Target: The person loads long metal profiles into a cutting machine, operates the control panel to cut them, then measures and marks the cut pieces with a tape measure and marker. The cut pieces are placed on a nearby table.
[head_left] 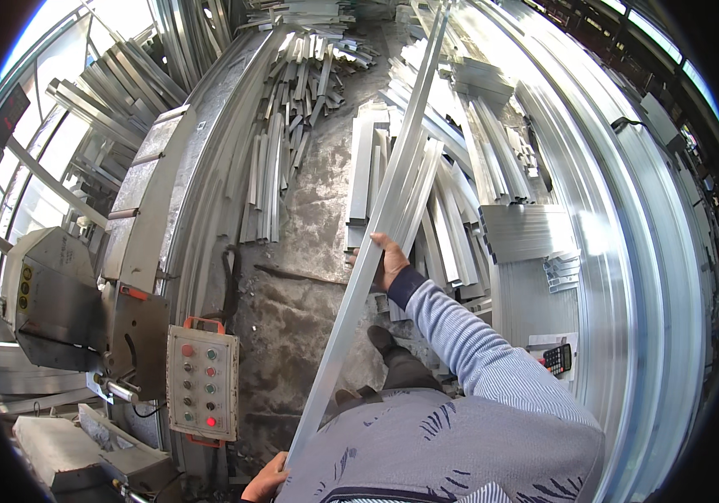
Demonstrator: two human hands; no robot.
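Note:
A long silver metal profile (345, 335) slants across the middle of the head view, from beside my body at the bottom up to the far top. My right hand (390, 262) grips it partway along, thumb on the top face and the other fingers hidden beneath. Close to its near end, my left hand (268, 478) is wrapped round the profile at the lower edge of the view; part of that hand is cut off or hidden. The profile is held above the floor, over other cut lengths.
A saw machine (58, 289) with a push-button control box (203, 381) stands at the left. Piles of metal profiles (271, 168) lie on the floor ahead. Long profiles (628, 277) run along the right, near a stack of short pieces (527, 232) and a calculator (557, 359).

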